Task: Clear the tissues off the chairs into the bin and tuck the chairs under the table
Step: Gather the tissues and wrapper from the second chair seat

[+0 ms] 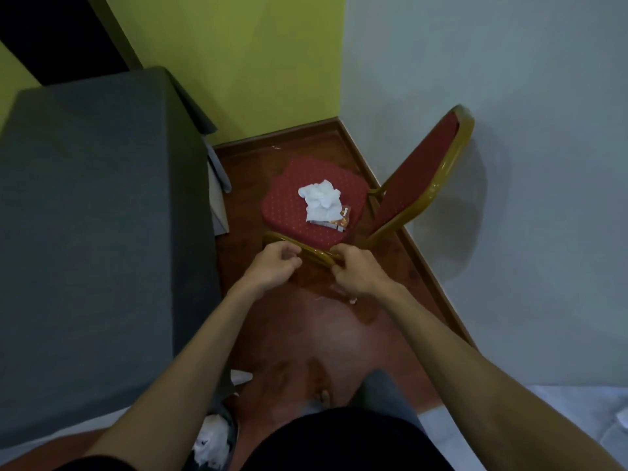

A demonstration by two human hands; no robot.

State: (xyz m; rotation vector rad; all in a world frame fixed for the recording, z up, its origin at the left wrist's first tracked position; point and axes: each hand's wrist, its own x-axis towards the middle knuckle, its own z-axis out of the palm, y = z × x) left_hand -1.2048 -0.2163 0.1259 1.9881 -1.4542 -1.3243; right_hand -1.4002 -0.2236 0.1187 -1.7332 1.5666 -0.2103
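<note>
- Tissue (320, 198): white, crumpled; lies on the chair seat, toward the side nearer the backrest; its lower edge overlaps a small printed wrapper (341, 222), orange and white, also on the seat.
- Chair (292, 202): red dotted seat cushion, gold metal frame; stands in the room corner on the floor, between the table and the white wall; backrest (418, 175) leans toward the white wall, padded face turned to the seat; seat is beside the table, not under it.
- Left hand (272, 265): at the near rail of the chair frame; fingers curled inward, thumb close to the fingertips; whether it grips the rail or only touches it, cannot tell.
- Right hand (356, 268): at the same rail, just beside the left; fingers bent over the gold tube, thumb below; looks closed around the rail.
- Both forearms bare, reaching forward from the bottom of the view.
- Table (102, 215): covered in a grey cloth hanging down its sides; fills the left of the view; chair just to its right.
- Bin (217, 436): at the bottom edge, beside the table corner and the left forearm; white crumpled tissue visible inside; mostly hidden.
- Floor (326, 328): reddish-brown, glossy; small pale scrap (352, 301) lies on it just below the right wrist.
- Walls: green wall (238, 62) behind the chair, white wall (509, 130) to the right; dark skirting at both.
</note>
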